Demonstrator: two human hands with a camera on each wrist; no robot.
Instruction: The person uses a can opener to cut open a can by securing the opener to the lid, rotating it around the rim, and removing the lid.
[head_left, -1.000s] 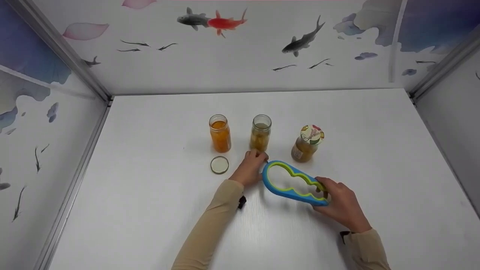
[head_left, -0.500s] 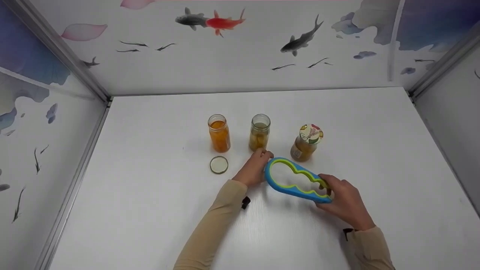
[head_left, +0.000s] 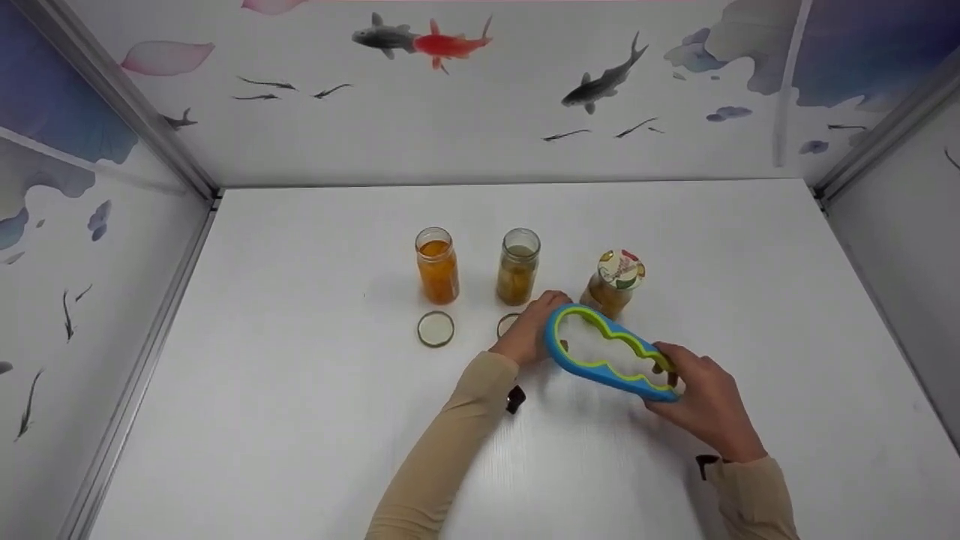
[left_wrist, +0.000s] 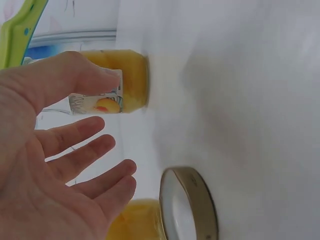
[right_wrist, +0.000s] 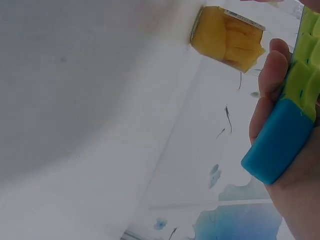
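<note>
My left hand [head_left: 531, 330] holds nothing; in the left wrist view its fingers [left_wrist: 90, 155] are spread and slightly bent, the thumb in front of the labelled jar [left_wrist: 135, 82]. My right hand [head_left: 705, 397] grips one end of a blue and green jar opener [head_left: 600, 373], held above the table, its other end overlapping my left hand. Just beyond the opener stands a lidded jar [head_left: 609, 294] with a patterned lid. A second lid [head_left: 507, 325], upside down, is partly hidden behind my left hand, in front of the middle jar [head_left: 517, 274], which has no lid.
At the left stands an uncovered jar [head_left: 439, 274] of orange contents, with an upturned lid [head_left: 436, 329] before it. The white table [head_left: 300, 375] is bounded by printed panels at the back [head_left: 480, 135] and both sides.
My left hand has moved right, away from the middle jar, uncovering the lid on the table. My right hand and the jar opener have shifted slightly right and away from me.
</note>
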